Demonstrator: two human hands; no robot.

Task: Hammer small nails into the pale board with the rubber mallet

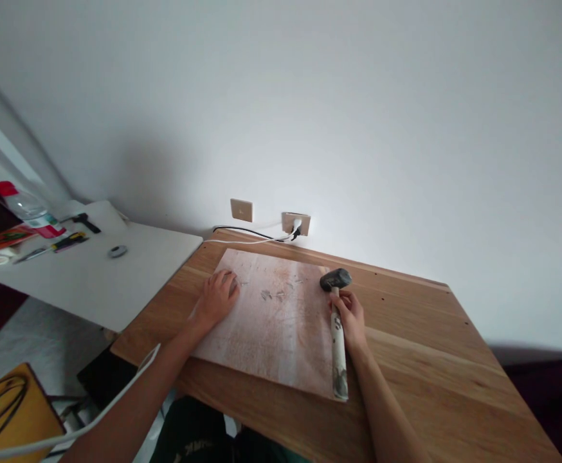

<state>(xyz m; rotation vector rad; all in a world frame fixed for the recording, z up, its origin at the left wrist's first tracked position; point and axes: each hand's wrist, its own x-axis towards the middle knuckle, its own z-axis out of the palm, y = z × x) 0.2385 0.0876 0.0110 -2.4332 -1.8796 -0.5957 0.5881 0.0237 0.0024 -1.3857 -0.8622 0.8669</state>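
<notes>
My right hand [350, 316] is closed around the pale, stained handle of a black-headed mallet [337, 341], close below its head. The mallet lies along the right edge of a worn wooden board [266, 341], its handle end by the near corner. On the board's left side rests my left hand [218, 297], fingers curled in. Something greyish shows by its fingertips, too small to name. Small piles of nails [272, 296] lie on the board between my hands, with a few more nails [299, 280] farther back.
Under the board is a wooden table [416, 360] against the wall. Cables run to a wall socket [296, 224]. On a white table [98, 276] at left stand a bottle [33, 209], a screwdriver [52, 245] and a grey roll [117, 251]. A yellow stool [15, 411] is at lower left.
</notes>
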